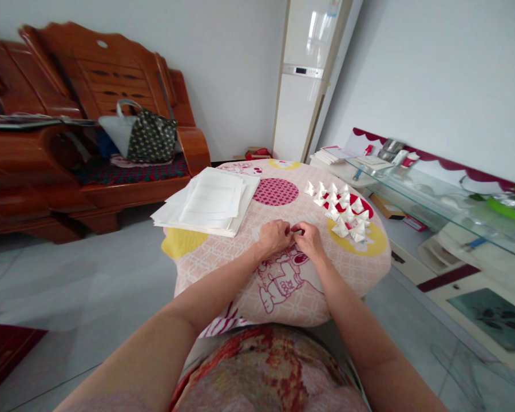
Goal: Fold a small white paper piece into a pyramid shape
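Observation:
My left hand (pixel 274 236) and my right hand (pixel 309 237) meet over the middle of the round table, fingertips pinched together. Whatever lies between them is hidden by the fingers and too small to name. To the right of my right hand stand several small folded white paper shapes (pixel 343 206) with pointed tips, set close together in rows. Left of my left hand lies a stack of white paper sheets (pixel 214 197), its edges uneven. Both forearms reach in from the bottom of the view.
A patterned pink and yellow cloth (pixel 236 269) covers the table. A wooden bench (pixel 111 74) with a dark patterned bag (pixel 152 137) stands at the left. On the right, a glass-topped cabinet (pixel 446 200) carries books and containers. A tall white air conditioner (pixel 302 103) stands behind.

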`<action>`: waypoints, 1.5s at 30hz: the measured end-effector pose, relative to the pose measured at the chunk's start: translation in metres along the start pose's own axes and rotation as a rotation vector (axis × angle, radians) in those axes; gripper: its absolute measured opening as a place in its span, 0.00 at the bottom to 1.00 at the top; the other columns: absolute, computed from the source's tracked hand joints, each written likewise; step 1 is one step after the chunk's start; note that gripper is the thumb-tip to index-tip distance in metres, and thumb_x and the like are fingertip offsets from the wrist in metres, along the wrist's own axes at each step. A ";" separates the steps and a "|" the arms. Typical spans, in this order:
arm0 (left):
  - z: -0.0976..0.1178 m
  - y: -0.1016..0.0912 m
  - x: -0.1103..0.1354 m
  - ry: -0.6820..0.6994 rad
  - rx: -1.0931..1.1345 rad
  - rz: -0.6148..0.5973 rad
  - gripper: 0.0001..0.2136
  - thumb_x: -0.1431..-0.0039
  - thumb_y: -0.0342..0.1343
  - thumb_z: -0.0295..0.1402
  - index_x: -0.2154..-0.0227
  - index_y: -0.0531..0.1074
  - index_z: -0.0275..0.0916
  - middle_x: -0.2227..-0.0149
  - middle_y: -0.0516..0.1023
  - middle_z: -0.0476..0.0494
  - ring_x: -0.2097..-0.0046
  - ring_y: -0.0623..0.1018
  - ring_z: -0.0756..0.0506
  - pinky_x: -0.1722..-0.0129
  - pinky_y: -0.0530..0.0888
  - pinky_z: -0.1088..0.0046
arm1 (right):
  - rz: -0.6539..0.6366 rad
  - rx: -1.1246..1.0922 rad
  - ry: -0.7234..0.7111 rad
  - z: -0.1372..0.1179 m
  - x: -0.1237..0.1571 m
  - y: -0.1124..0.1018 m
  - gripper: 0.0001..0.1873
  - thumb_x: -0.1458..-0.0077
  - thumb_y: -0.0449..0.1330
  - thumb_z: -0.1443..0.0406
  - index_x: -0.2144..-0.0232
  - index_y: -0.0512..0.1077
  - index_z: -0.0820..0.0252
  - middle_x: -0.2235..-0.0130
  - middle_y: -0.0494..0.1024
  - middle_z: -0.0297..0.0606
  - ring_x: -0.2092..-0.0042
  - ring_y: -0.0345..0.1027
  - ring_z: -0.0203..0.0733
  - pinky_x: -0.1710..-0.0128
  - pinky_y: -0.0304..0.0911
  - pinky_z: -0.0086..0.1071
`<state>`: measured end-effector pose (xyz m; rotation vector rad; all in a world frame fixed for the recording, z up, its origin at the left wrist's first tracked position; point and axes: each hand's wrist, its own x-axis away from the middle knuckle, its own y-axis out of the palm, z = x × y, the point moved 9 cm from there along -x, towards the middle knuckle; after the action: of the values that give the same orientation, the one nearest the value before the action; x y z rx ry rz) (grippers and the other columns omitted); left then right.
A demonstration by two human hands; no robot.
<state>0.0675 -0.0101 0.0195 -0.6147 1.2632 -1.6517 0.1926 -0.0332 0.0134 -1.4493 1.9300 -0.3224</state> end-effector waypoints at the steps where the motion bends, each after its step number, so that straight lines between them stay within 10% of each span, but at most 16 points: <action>1: 0.001 0.000 0.000 0.002 -0.002 0.002 0.14 0.38 0.53 0.34 0.56 0.82 0.39 0.55 0.84 0.36 0.52 0.82 0.38 0.56 0.75 0.67 | -0.008 -0.030 0.020 0.004 0.000 -0.001 0.14 0.60 0.56 0.70 0.71 0.80 0.60 0.72 0.80 0.37 0.70 0.71 0.43 0.66 0.65 0.33; 7: 0.003 -0.001 0.002 0.011 0.005 -0.005 0.13 0.37 0.53 0.33 0.57 0.82 0.39 0.56 0.84 0.36 0.53 0.82 0.38 0.56 0.75 0.66 | -0.051 -0.209 0.131 0.024 -0.001 -0.005 0.13 0.62 0.56 0.69 0.73 0.79 0.60 0.69 0.83 0.38 0.71 0.72 0.41 0.69 0.66 0.32; 17: 0.002 -0.002 0.003 0.011 0.024 -0.009 0.12 0.39 0.55 0.32 0.58 0.82 0.38 0.56 0.83 0.36 0.53 0.81 0.38 0.56 0.75 0.66 | -0.009 0.120 -0.146 -0.004 -0.001 -0.014 0.13 0.57 0.57 0.73 0.75 0.80 0.59 0.68 0.84 0.42 0.66 0.75 0.44 0.62 0.68 0.34; 45: -0.010 0.000 0.000 0.018 0.066 -0.033 0.10 0.45 0.59 0.30 0.61 0.81 0.39 0.56 0.84 0.39 0.53 0.81 0.39 0.53 0.76 0.67 | -0.016 0.288 -0.057 0.009 0.001 -0.012 0.13 0.55 0.61 0.73 0.68 0.84 0.59 0.71 0.83 0.39 0.69 0.74 0.44 0.64 0.65 0.33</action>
<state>0.0596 -0.0061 0.0157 -0.5847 1.2117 -1.7229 0.2074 -0.0363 0.0135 -1.2711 1.7451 -0.5374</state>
